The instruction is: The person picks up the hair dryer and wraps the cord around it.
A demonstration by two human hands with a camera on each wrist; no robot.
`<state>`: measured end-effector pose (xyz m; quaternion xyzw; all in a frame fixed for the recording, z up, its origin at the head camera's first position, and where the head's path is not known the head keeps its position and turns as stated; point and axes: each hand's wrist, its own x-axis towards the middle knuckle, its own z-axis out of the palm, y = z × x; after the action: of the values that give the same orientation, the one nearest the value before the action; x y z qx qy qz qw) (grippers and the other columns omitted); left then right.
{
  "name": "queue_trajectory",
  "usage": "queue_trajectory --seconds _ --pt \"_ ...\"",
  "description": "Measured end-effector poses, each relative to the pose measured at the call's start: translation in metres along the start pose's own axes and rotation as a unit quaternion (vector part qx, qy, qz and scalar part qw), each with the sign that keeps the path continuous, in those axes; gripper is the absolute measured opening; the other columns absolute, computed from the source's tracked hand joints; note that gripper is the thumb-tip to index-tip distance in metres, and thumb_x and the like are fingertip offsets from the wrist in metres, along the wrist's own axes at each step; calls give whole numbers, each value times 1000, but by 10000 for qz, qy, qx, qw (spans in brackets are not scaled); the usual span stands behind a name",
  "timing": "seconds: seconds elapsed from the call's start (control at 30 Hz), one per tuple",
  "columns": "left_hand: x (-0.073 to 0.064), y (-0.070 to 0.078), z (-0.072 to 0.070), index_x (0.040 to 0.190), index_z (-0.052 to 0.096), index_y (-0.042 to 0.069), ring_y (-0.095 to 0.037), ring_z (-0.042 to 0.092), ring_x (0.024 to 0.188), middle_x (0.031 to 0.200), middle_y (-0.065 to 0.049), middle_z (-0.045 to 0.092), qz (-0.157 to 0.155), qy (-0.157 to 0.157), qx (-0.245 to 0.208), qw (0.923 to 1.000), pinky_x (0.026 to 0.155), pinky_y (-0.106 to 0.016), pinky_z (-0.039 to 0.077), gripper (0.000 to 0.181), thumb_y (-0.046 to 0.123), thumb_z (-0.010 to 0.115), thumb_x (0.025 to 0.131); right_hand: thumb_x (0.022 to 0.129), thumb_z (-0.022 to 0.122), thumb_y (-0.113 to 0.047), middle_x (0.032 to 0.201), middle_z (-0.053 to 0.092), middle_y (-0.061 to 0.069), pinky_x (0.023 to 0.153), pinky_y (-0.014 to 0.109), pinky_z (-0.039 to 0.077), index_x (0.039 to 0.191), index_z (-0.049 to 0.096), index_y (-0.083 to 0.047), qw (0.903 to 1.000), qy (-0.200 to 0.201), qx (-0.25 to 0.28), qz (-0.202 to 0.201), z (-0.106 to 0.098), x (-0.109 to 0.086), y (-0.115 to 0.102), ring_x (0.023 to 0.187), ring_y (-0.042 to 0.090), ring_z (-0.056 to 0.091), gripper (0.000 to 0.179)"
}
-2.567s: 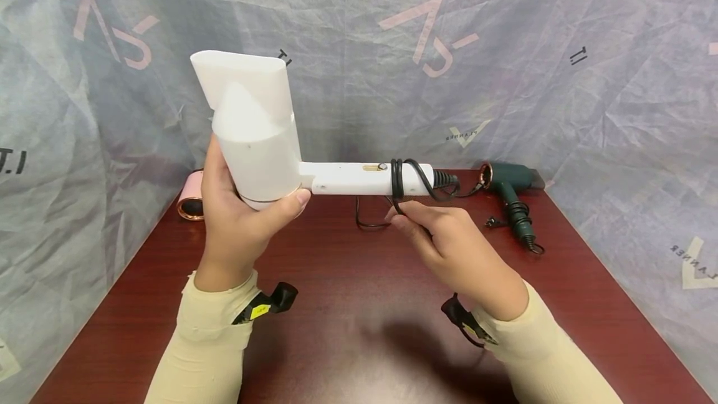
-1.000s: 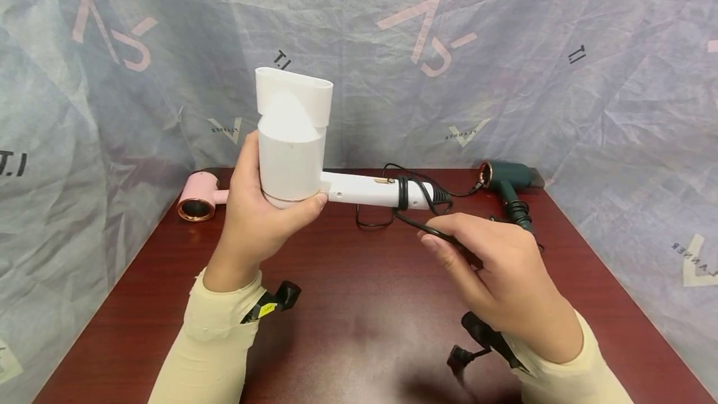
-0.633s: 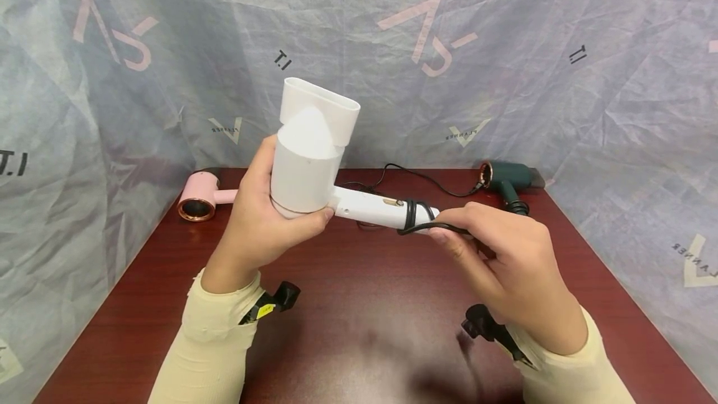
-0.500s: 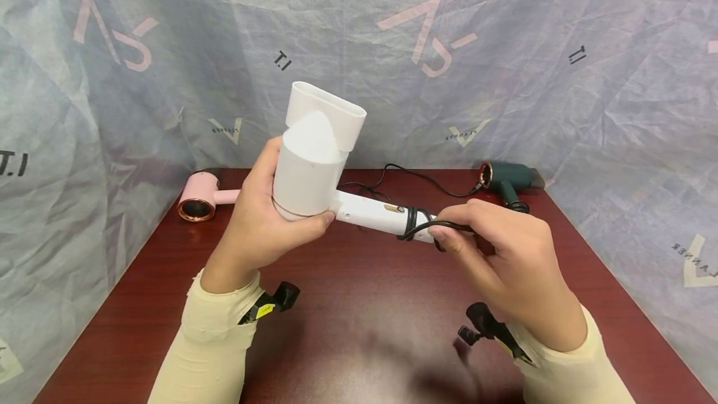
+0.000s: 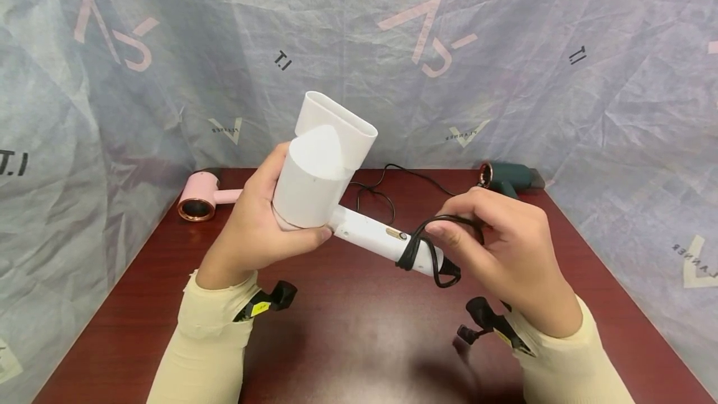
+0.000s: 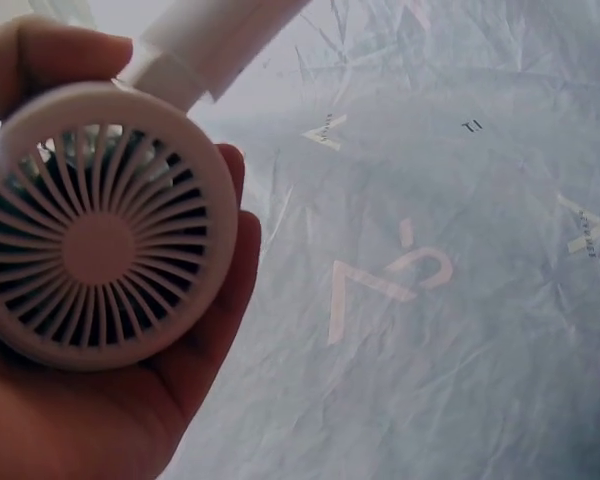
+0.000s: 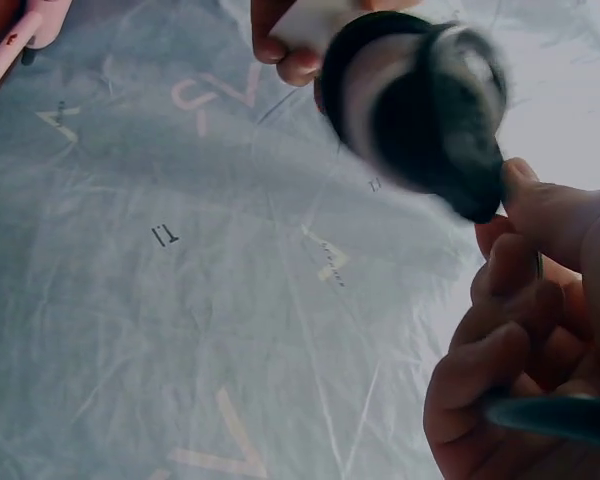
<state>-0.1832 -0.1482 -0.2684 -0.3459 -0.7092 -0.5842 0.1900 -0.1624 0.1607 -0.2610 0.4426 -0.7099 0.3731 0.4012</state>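
Fingers, L hand [image 5: 252, 229]: curled round barrel of wht dryer [image 5: 311, 189], thumb across its lower edge nr the handle; firm hold per head & L wrist views.
Fingers, R hand [image 5: 507, 248]: thumb + index pinching blk cord [image 5: 414, 251] of same dryer; other fingers bent in behind.
Wht dryer: in the air over table [image 5: 348, 323], approx centre, between both hands. Tilted; wide flat nozzle [image 5: 339, 129] up & leaning R, handle [image 5: 367, 230] sloping down to R.
Handle: gold strip w/ small switch [image 5: 395, 234] on the near side.
Cord: wrapped round lower handle, w/ loop at the handle's end; one run goes up to R fingertips. Blurred in R wrist view.
Grille: round, radial slats [image 6: 100, 250], faces L wrist cam; L fingers round its rim.
Pink dryer [image 5: 199, 192]: on table, rear L; copper-rimmed end twd viewer, handle to R, part hidden by L hand.
Green dryer [image 5: 510, 174]: on table, rear R; handle mostly hidden behind R hand.
Thin cord [image 5: 415, 171]: blk, on table, rear, between wht & green dryers.
Sleeves [image 5: 204, 335]: pale yellow, both arms; blk cam [image 5: 283, 295] at L wrist, another [image 5: 479, 312] at R.
Backdrop: grey curtain [image 5: 348, 36], creased, printed letters.
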Motion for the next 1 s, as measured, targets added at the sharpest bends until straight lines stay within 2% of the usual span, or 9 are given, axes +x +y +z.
queue_trajectory --seconds 0.17,0.43,0.63,0.77,0.83,1.0 --pt "-1 2 -1 141 54 9 -29 61 94 116 -11 65 239 -2 -269 9994 81 -34 53 91 -11 84 58 88 82 -11 78 69 -6 52 11 35 91 76 -11 9992 -278 21 297 -1 -2 4 61 -3 44 6" --pt "-3 7 -1 141 52 2 -31 62 96 118 -15 64 407 159 -727 9964 82 -35 54 91 -13 82 56 94 75 -9 79 67 -8 53 12 45 97 76 -10 9936 -657 268 882 4 -6 12 59 -2 50 4" --pt "-1 7 -1 137 52 -3 -30 63 96 115 -14 65 597 332 -1024 9924 82 -36 55 87 -16 79 55 91 73 2 87 69 -9 60 15 45 101 76 -15 9923 -808 224 913 9 -7 18 64 0 51 21" --pt "-2 10 0 140 51 -2 -31 63 99 117 -16 65 580 559 -1195 9896 84 -36 56 90 -18 78 56 94 70 1 93 71 -8 68 16 47 104 75 -14 9922 -957 184 773 13 -8 24 74 1 58 19" --pt "-4 11 0 140 51 -2 -31 64 100 117 -17 65 561 731 -1209 9884 84 -36 57 89 -19 78 57 96 68 -1 92 71 -8 68 17 47 103 74 -12 9925 -1004 127 689 16 -9 27 74 2 59 15" --pt "-5 13 0 134 55 0 -32 66 96 114 -16 66 668 1148 -1294 9827 81 -36 58 79 -19 77 61 94 66 -1 83 68 -11 67 19 47 103 72 -14 9881 -1196 -219 941 26 -12 29 71 4 57 17"
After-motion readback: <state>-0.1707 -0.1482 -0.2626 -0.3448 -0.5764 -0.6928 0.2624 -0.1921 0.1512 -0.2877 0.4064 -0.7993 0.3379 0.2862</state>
